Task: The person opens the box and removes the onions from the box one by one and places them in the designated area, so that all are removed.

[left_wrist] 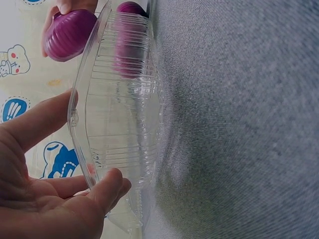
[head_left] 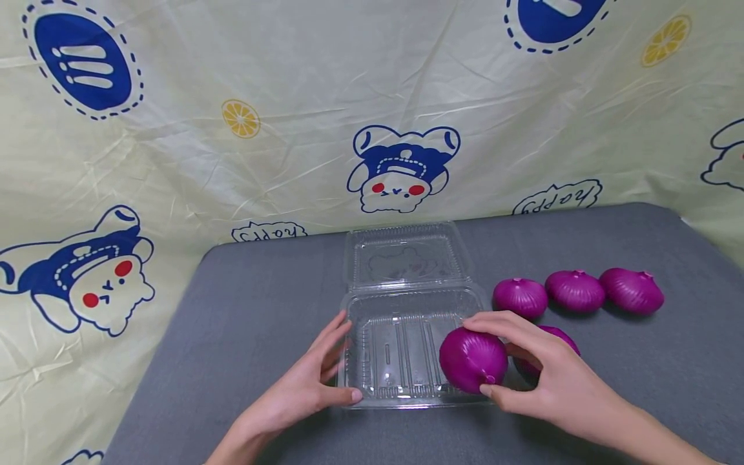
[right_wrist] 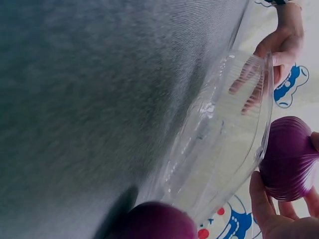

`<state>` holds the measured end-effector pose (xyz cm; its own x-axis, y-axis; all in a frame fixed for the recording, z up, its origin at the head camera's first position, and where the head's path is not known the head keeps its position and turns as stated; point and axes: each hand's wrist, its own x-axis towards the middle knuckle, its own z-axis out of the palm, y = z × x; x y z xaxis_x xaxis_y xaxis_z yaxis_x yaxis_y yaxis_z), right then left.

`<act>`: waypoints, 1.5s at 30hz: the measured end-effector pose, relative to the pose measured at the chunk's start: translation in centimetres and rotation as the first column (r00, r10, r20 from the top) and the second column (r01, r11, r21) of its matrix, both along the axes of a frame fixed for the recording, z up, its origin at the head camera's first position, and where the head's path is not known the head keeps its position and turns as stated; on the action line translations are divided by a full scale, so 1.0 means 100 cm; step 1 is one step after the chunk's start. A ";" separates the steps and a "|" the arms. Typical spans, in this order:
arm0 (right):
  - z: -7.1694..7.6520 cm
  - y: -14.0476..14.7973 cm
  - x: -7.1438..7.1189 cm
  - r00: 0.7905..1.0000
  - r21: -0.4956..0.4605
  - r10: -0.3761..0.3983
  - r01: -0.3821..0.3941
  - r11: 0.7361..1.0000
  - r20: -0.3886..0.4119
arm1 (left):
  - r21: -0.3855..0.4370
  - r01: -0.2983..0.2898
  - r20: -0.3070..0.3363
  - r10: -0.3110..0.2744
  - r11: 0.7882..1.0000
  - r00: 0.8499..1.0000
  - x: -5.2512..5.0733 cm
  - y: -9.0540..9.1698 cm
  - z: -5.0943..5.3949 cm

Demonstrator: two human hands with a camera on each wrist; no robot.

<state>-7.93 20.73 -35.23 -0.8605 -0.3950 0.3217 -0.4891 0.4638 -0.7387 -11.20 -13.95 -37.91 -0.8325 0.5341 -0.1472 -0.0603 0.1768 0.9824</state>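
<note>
My right hand point(head_left: 543, 371) grips a purple onion point(head_left: 472, 358) between thumb and fingers, above the right side of a clear plastic container point(head_left: 386, 355). In the right wrist view this onion point(right_wrist: 288, 159) is beside the container's rim, clear of the table. My left hand point(head_left: 296, 387) holds the container's near left corner, thumb at the rim and fingers along the left wall. The hinged lid point(head_left: 407, 255) lies folded back, away from me. Another onion point(head_left: 562, 337) is partly hidden behind my right hand.
Three more purple onions, the left one point(head_left: 520, 298), the middle one point(head_left: 575, 290) and the right one point(head_left: 631, 290), sit in a row right of the container. Grey cloth covers the table point(head_left: 261, 303). A printed pale curtain point(head_left: 302, 161) hangs behind its far edge.
</note>
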 end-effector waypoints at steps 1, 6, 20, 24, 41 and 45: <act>0.000 0.002 0.001 1.000 -0.002 -0.003 0.003 1.000 -0.013 | -0.001 -0.001 0.000 0.001 1.000 1.000 0.000 0.000 0.000; -0.001 0.012 0.006 0.997 -0.023 -0.004 0.002 1.000 -0.079 | 0.000 0.001 0.000 -0.001 1.000 1.000 0.001 0.000 -0.001; 0.007 0.042 0.013 0.981 -0.063 -0.077 0.067 0.996 -0.179 | -0.004 0.006 -0.007 -0.006 1.000 1.000 0.000 0.000 0.000; 0.005 0.050 0.013 0.969 -0.057 -0.110 0.100 0.993 -0.221 | -0.010 0.006 0.000 -0.006 1.000 1.000 0.000 0.000 0.001; 0.002 0.085 0.022 0.924 0.001 -0.378 0.378 0.926 -0.052 | -0.005 0.010 0.003 -0.010 1.000 1.000 0.000 0.000 0.000; -0.001 0.093 0.021 0.921 -0.029 -0.386 0.385 0.922 -0.060 | -0.003 0.007 0.003 -0.007 1.000 1.000 0.000 0.000 0.000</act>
<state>-5.81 30.06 -35.37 -0.9228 -0.0311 0.3840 -0.3207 0.6142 -0.7210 -11.17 -13.92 -37.96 -0.8286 0.5390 -0.1514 -0.0622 0.1801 0.9817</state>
